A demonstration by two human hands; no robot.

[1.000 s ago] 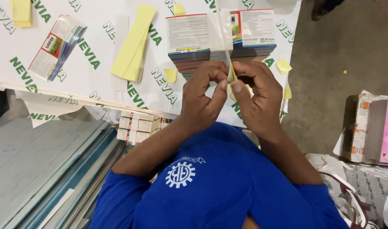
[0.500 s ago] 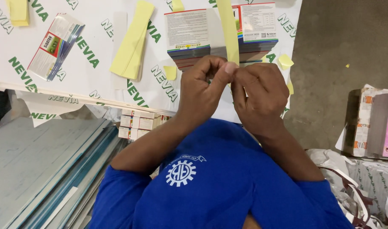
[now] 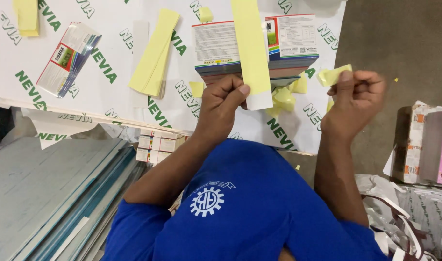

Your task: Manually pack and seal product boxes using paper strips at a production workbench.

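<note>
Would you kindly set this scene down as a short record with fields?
Setting: white printed sheet spread as a work surface
Left hand: grip closed on a long pale yellow paper strip with a white end
Right hand: pinches a small crumpled yellow paper scrap, held apart from the strip
Under the strip: stack of flat printed cartons
By the stack: loose yellow peeled scraps
Further left: pile of yellow strips; fanned bundle of printed cartons
</note>
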